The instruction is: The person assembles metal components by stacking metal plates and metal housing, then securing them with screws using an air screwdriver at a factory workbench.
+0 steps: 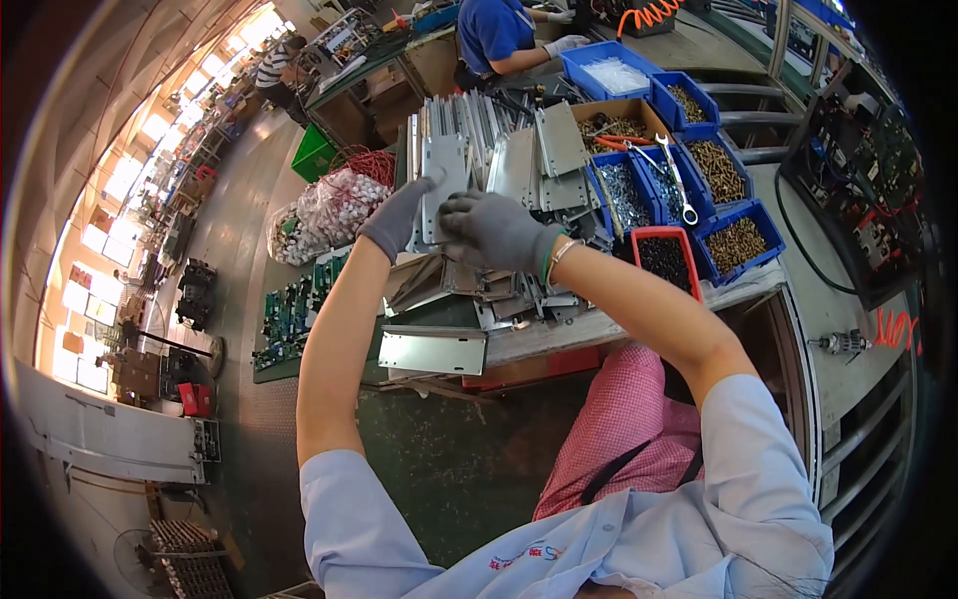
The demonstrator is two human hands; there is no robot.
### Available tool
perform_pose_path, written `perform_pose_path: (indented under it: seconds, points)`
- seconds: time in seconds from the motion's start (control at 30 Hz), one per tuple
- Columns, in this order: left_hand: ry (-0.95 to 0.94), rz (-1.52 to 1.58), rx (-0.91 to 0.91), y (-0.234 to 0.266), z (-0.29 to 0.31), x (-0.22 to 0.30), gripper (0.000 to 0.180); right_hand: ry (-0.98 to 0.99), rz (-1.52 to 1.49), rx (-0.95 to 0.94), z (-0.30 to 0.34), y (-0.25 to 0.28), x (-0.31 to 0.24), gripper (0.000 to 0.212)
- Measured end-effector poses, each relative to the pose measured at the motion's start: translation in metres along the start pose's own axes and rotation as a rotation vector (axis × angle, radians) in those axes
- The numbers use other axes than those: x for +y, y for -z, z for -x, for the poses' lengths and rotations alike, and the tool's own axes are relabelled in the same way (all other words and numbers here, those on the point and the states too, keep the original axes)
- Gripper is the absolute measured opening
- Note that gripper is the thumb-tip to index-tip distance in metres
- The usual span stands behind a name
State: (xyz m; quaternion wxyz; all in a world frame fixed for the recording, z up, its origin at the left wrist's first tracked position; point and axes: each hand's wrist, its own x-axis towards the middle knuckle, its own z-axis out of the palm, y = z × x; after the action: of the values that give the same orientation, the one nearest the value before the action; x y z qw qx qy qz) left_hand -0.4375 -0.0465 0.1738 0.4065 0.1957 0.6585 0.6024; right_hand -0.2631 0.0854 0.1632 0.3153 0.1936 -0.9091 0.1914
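Observation:
A flat grey metal plate [445, 160] with small holes stands tilted between my two gloved hands. My left hand [401, 215], in a grey glove, is closed on the plate's left edge, its thumb side toward the plate's face. From the right, my right hand [491, 230], also gloved, reaches across the plate's lower right edge with bent fingers closed on it; the fingertips are partly hidden. Behind the plate, similar metal plates [469, 118] stand packed in a row. More brackets [561, 140] are stacked to the right. A loose metal panel [432, 351] lies at the table's near edge.
Blue bins [739, 238] of screws and a red bin [663, 260] of black parts stand at the right, with a wrench [677, 180] across them. Bagged white parts [334, 208] and circuit boards [289, 317] lie left. A co-worker in blue [493, 38] works at the back.

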Motion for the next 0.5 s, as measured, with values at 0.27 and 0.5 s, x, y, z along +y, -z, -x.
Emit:
perform_pose_path:
  seconds: [0.27,0.5]
  points:
    - [0.202,-0.055,-0.049,-0.018,0.006,0.007,0.04,-1.131,0.071,-0.003,0.002,0.09,0.083,0.038]
    - [0.091,-0.32,0.145,-0.062,0.019,0.02,0.04,-0.795,0.097,-0.405,0.025,0.056,0.148,0.032]
